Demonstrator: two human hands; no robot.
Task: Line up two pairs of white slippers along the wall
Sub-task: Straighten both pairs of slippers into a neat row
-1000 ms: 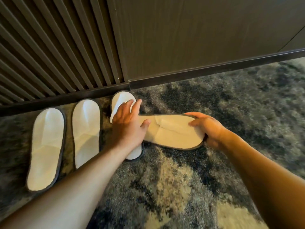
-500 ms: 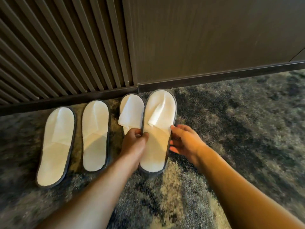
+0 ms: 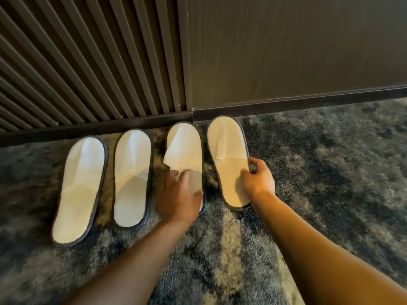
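On the dark, patchy carpet (image 3: 308, 172), four white slippers are lying side by side with their toes pointing at the wall (image 3: 286, 51). I am looking from left to right. Farthest left, the first slipper (image 3: 80, 190) is lying flat, its toe a bit back from the dark baseboard (image 3: 88, 130). Just beside it, the second slipper (image 3: 132, 179) is lying flat too — nothing is touching these two. Next, the third slipper (image 3: 187, 148) is sitting with its toe near the baseboard, and its white top flap is sticking out a little to the left. My left hand (image 3: 178, 194) is resting on its heel half, fingers spread and pressing down flat, not closed around anything. Then a thin strip of carpet is showing. After that, the fourth slipper (image 3: 229, 159) is sitting with its toe almost at the baseboard, leaning a little to the left at the top. My right hand (image 3: 257, 179) is pinching its right edge — thumb on top, fingers curling around the rim. Behind the left slippers, the wall is showing upright slats (image 3: 77, 62).
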